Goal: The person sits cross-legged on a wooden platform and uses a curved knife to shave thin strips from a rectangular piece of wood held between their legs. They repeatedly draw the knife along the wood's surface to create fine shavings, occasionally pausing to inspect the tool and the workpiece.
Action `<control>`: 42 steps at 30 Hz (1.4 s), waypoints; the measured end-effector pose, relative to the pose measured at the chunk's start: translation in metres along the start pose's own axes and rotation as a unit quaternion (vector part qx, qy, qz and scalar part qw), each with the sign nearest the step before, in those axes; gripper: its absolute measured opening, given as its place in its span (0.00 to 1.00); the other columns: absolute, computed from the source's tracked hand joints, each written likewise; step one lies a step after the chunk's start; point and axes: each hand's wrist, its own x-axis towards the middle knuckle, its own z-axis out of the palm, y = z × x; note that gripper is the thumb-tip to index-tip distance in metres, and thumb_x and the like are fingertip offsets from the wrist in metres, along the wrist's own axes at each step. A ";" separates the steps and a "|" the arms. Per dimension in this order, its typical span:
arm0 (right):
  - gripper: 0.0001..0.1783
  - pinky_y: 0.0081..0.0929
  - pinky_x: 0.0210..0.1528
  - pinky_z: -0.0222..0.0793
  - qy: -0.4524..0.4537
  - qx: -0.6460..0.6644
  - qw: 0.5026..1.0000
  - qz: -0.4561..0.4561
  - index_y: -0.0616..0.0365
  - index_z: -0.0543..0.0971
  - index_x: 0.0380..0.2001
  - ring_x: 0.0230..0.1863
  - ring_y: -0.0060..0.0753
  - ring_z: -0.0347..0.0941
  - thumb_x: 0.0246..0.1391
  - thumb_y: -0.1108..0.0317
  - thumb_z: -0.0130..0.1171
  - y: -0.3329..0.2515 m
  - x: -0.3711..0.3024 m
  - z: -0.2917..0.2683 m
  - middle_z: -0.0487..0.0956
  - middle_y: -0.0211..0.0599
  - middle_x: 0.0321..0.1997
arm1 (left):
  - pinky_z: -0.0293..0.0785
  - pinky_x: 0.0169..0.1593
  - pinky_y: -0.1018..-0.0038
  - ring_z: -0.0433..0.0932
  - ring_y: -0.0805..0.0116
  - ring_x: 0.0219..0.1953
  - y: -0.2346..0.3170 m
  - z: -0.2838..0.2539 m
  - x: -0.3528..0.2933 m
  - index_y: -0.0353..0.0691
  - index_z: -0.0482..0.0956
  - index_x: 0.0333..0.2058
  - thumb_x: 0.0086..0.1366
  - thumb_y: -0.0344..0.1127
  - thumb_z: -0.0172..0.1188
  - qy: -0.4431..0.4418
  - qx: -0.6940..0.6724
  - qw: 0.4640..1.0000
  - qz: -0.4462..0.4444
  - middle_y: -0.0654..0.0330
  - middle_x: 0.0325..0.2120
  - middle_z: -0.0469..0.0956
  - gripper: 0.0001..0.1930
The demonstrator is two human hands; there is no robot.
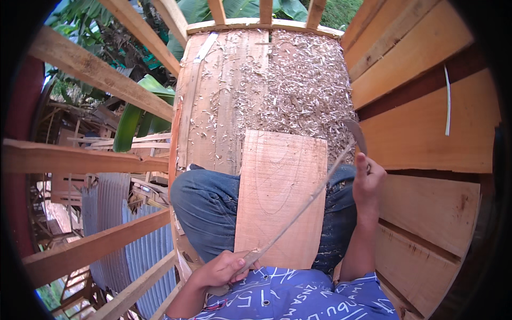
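Observation:
A thin, slightly crooked wooden stick [298,212] slants over my lap, thicker at its near end. The fingers of my left hand [226,268] are wrapped round that near end, close to my shirt. On the right, my right hand [369,178] is closed with the thumb up, on a knife [358,136] with a dark, curved blade; its handle is hidden in the fist. The stick's far tip lies at the blade; whether they touch, I cannot tell. Beneath the stick a flat wooden board [280,186] rests across my legs, with a curved outline drawn on it.
Curled wood shavings [309,80] cover much of the plank floor [229,106] ahead. A flat, pale strip [205,48] lies at the far left of the floor. Wooden rails [85,157] close off the left side, and wide planks [426,128] wall the right.

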 end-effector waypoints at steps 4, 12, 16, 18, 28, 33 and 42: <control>0.34 0.36 0.19 0.49 -0.106 -0.031 0.986 -0.128 0.64 0.62 0.15 0.15 0.35 0.51 0.54 0.43 0.59 -0.012 -0.027 -0.004 0.55 0.41 0.11 | 0.65 0.24 0.77 0.66 0.77 0.18 -0.002 -0.009 0.001 0.34 0.72 0.49 0.75 0.49 0.37 0.020 -0.004 1.000 0.015 0.65 0.15 0.67 0.24; 0.32 0.37 0.20 0.51 -0.153 -0.047 0.979 -0.124 0.66 0.65 0.15 0.15 0.38 0.54 0.52 0.46 0.59 -0.030 -0.045 0.031 0.58 0.45 0.12 | 0.65 0.25 0.73 0.69 0.73 0.18 0.002 -0.005 -0.005 0.34 0.70 0.50 0.75 0.43 0.42 0.079 0.038 0.993 0.084 0.64 0.14 0.67 0.18; 0.33 0.35 0.20 0.52 -0.143 -0.076 0.949 -0.270 0.64 0.65 0.15 0.14 0.36 0.54 0.54 0.43 0.59 -0.044 -0.050 0.032 0.57 0.42 0.12 | 0.66 0.25 0.74 0.70 0.74 0.18 0.003 -0.004 -0.003 0.35 0.70 0.46 0.75 0.42 0.41 0.093 0.060 0.989 0.097 0.65 0.14 0.68 0.16; 0.32 0.34 0.20 0.56 -0.077 -0.051 0.994 -0.061 0.62 0.67 0.15 0.14 0.43 0.58 0.52 0.43 0.61 -0.024 -0.002 0.019 0.62 0.43 0.11 | 0.66 0.23 0.76 0.70 0.75 0.16 0.004 -0.007 -0.001 0.36 0.70 0.41 0.74 0.42 0.42 0.067 0.065 0.993 0.079 0.65 0.14 0.69 0.15; 0.30 0.34 0.19 0.63 -0.106 -0.049 0.993 -0.026 0.62 0.73 0.15 0.14 0.48 0.69 0.50 0.44 0.65 -0.038 0.004 0.013 0.70 0.44 0.11 | 0.65 0.20 0.77 0.69 0.75 0.14 0.003 -0.004 0.000 0.34 0.69 0.41 0.73 0.40 0.43 0.055 0.039 0.997 0.040 0.65 0.13 0.70 0.13; 0.29 0.35 0.20 0.65 -0.193 -0.088 0.957 -0.199 0.58 0.74 0.15 0.14 0.46 0.71 0.47 0.42 0.67 -0.061 -0.037 0.012 0.71 0.43 0.12 | 0.65 0.20 0.77 0.69 0.75 0.14 0.009 -0.007 0.003 0.35 0.69 0.38 0.73 0.40 0.44 0.059 0.058 0.996 0.037 0.65 0.13 0.70 0.13; 0.32 0.37 0.19 0.64 -0.199 -0.071 0.956 -0.206 0.59 0.73 0.13 0.13 0.45 0.70 0.48 0.39 0.64 -0.063 -0.036 0.022 0.69 0.42 0.10 | 0.66 0.20 0.78 0.69 0.78 0.14 0.012 -0.006 0.011 0.34 0.70 0.39 0.73 0.37 0.44 0.071 0.047 0.996 0.034 0.65 0.14 0.71 0.11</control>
